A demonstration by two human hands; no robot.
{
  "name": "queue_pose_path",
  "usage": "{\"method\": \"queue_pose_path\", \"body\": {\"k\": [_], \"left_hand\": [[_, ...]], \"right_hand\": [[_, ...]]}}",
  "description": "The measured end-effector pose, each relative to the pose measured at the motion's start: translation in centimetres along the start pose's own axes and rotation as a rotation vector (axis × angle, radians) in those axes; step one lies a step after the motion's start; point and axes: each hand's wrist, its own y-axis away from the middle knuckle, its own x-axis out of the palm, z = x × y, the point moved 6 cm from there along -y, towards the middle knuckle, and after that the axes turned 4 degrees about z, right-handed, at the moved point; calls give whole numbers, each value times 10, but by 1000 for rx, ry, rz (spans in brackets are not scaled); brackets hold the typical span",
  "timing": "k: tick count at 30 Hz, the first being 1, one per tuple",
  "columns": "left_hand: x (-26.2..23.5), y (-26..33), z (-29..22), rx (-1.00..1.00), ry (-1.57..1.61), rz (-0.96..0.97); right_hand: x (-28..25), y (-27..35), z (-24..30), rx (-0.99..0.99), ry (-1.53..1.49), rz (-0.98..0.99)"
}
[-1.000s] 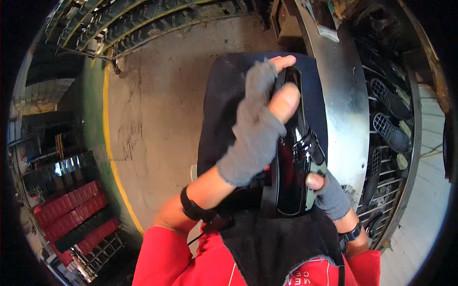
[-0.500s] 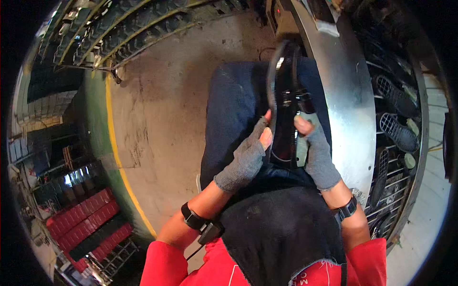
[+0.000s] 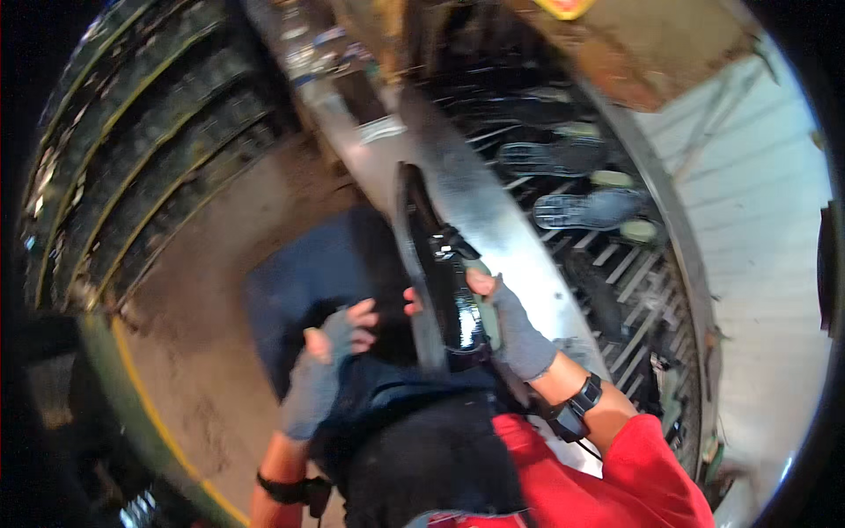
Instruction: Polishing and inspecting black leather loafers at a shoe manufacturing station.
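A glossy black shoe [image 3: 466, 308] with a strap is tilted on edge over my lap, beside the metal bench. Wrapped around it is my right hand [image 3: 515, 326], in a grey fingerless glove. Its thumb presses the near side by a pale grey-green part, and fingertips show past the sole on the far side. My left hand [image 3: 330, 356], gloved the same way, is apart from the shoe, over my dark trousers [image 3: 308, 273]. Its fingers are spread and hold nothing. Motion blurs the shoe's toe end.
A long metal bench top [image 3: 493, 207] runs along my right. Behind it, a slatted rack [image 3: 629, 282] carries several dark shoes with soles showing [image 3: 590, 209]. Shelving full of dark items [image 3: 150, 132] stands at the far left. A yellow floor line [image 3: 145, 378] runs at lower left.
My left hand has let go of the shoe and moved left, its fingers opening. The right hand keeps the shoe. The view has swung right, showing more of the bench and rack.
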Motion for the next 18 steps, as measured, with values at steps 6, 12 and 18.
{"method": "queue_pose_path", "body": {"k": [6,12,18], "left_hand": [[-30,1,31,46,-12,-232],[-11,-12,14,25,-140,-225],[-14,-9,24,3,-41,-288]], "right_hand": [[-228,223,132,-547,667,-971],[-329,382,142,270,1456,-1483],[-251,223,115,-138,1825,-865]]}}
